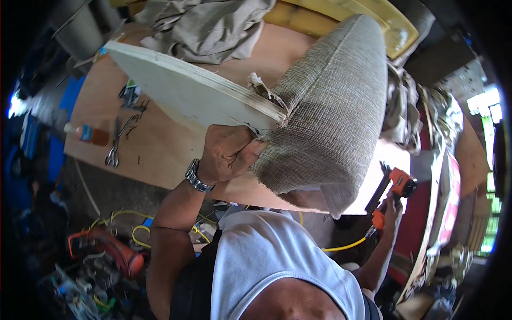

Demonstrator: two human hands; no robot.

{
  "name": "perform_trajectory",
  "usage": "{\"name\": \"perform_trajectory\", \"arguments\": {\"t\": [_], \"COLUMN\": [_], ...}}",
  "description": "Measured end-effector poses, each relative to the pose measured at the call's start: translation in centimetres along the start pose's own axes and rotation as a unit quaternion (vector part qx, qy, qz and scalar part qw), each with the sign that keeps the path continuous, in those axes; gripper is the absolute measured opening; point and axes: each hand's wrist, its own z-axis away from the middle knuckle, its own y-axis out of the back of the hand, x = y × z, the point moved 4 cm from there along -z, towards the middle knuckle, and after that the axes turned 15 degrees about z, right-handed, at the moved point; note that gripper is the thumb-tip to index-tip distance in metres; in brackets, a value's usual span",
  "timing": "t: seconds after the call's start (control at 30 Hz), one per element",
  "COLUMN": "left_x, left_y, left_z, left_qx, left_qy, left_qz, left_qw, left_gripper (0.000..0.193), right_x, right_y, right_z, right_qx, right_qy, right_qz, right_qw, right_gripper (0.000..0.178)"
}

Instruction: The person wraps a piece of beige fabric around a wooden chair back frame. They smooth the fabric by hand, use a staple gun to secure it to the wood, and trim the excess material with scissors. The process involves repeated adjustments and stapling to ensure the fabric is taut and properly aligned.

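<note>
Left hand (226,154) fingers pinching fabric (330,106) taut over board (192,90); right hand (392,210) gripping stapler (394,186), fingers wrapped, waiting low.

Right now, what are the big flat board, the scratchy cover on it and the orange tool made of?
The pale board looks like plywood: thin layers show along its edge. The cover seems a coarse woven cloth, beige, with a visible grid of threads. The orange tool looks like glossy plastic with dark, probably metal, parts.
</note>
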Motion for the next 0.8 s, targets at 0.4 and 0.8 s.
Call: {"name": "perform_trajectory", "arguments": {"t": [0.4,0.8], "left_x": [-0.9,-1.1], "left_y": [0.4,0.3], "left_z": [-0.2,-0.5], "left_qx": [-0.024,-0.035], "left_qy": [0.001,-0.015], "left_qz": [0.082,0.069], "left_qw": [0.996,0.997], "left_gripper": [0.032,0.033], "right_x": [-36.9,-41.1], "right_y": [0.0,-4.4], "right_z": [21.3,21.8], "right_qx": [0.097,-0.028], "right_qy": [0.615,0.536], "right_qz": [0.483,0.639], "right_qw": [0.616,0.551], "right_gripper": [0.043,0.080]}}
